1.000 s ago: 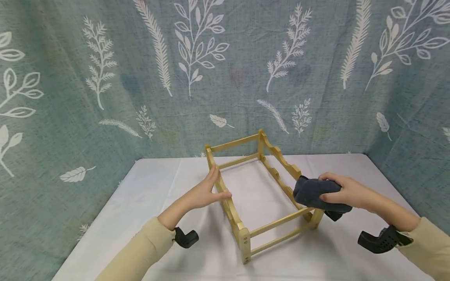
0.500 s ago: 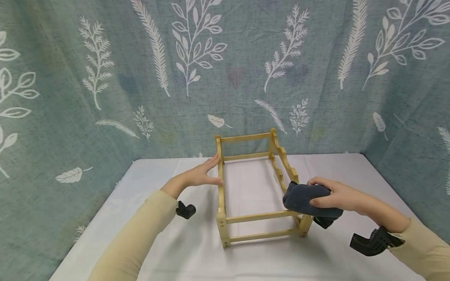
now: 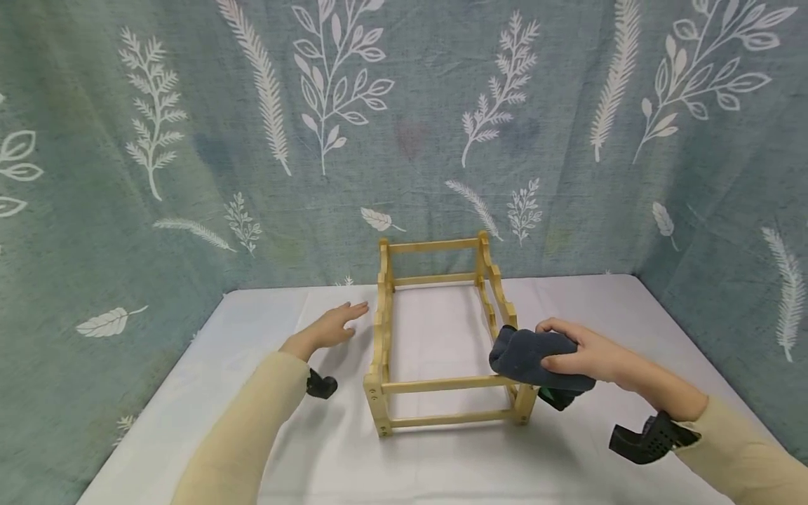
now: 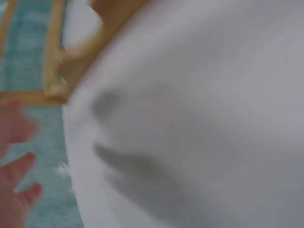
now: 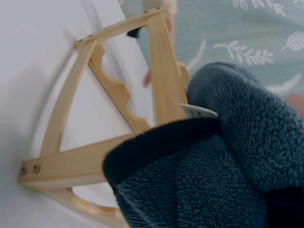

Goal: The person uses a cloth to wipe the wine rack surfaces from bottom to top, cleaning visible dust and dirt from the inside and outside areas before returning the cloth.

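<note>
A light wooden rack frame (image 3: 442, 384) with scalloped long rails stands on the table, its long sides running away from me. My left hand (image 3: 325, 328) hovers just left of it, fingers spread and holding nothing; in the left wrist view the blurred fingertips (image 4: 29, 164) show beside a rack corner (image 4: 57, 90). My right hand (image 3: 571, 351) grips a bunched dark blue fleecy cloth (image 3: 533, 356) at the rack's near right corner. Close up in the right wrist view, the folded cloth (image 5: 171, 185) has a black edge band and a small white tag, and overlaps the rack's wooden bars (image 5: 80, 164).
A white-covered table (image 3: 315, 456) lies beneath the rack. Green leaf-patterned curtain (image 3: 404, 154) hangs close behind the table and on both sides. A black camera mount sits on each wrist, the right one (image 3: 653, 438) below the forearm.
The rack has turned from a slant until its long sides point away from me. My left hand has come off its left side. My right hand still holds the cloth at the near right corner.
</note>
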{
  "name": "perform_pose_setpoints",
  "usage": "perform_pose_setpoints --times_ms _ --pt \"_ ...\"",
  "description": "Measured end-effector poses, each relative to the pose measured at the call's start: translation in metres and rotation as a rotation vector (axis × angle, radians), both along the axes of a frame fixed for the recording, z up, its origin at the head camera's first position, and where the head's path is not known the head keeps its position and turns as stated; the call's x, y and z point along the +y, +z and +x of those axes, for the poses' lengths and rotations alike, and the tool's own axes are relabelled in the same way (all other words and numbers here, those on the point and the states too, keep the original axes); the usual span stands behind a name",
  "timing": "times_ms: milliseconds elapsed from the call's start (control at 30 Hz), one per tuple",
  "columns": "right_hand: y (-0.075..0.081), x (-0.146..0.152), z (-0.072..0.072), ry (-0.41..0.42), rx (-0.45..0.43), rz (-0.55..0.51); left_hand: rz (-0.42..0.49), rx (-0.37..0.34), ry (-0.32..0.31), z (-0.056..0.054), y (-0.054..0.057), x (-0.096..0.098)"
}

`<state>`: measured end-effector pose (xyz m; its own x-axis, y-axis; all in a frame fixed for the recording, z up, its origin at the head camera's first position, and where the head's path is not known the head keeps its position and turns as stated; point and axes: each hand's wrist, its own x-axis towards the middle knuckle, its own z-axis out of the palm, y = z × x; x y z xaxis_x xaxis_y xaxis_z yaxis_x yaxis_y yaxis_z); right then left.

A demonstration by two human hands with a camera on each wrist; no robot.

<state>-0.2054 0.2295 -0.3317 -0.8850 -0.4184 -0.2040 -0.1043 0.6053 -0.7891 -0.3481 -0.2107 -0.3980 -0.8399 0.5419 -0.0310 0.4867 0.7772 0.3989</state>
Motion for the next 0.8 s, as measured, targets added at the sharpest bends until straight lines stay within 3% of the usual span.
perform_pose_setpoints --times_ms 33,100,200,333,433,500,567,667,800 --pt "-0.001 -0.001 0.0 0.0 -0.001 -0.01 0.059 0.001 0.025 0.003 -0.006 -0.007" --pt "-0.001 -0.003 0.001 -0.007 -0.007 -0.019 0.187 0.041 0.069 0.011 -0.006 -0.017" --pt "0.0 -0.003 0.003 -0.027 0.0 -0.026 0.31 0.035 0.065 0.033 0.013 -0.019" --pt "0.007 0.008 0.01 -0.069 0.032 -0.12 0.257 0.004 -0.025 0.079 0.04 -0.004" --pt "0.019 0.016 0.02 -0.059 0.105 -0.208 0.161 -0.04 -0.094 0.11 0.049 0.01" --pt "0.027 0.014 0.028 -0.004 0.167 -0.26 0.115 -0.056 -0.129 0.124 0.051 0.017" --pt "0.033 0.006 0.036 0.105 0.212 -0.331 0.099 -0.058 -0.142 0.13 0.05 0.022" --pt "0.034 -0.02 0.048 0.276 0.23 -0.416 0.1 -0.052 -0.13 0.13 0.046 0.023" --pt "0.014 -0.064 0.058 0.394 0.143 -0.345 0.132 -0.08 -0.113 0.124 0.042 0.021"
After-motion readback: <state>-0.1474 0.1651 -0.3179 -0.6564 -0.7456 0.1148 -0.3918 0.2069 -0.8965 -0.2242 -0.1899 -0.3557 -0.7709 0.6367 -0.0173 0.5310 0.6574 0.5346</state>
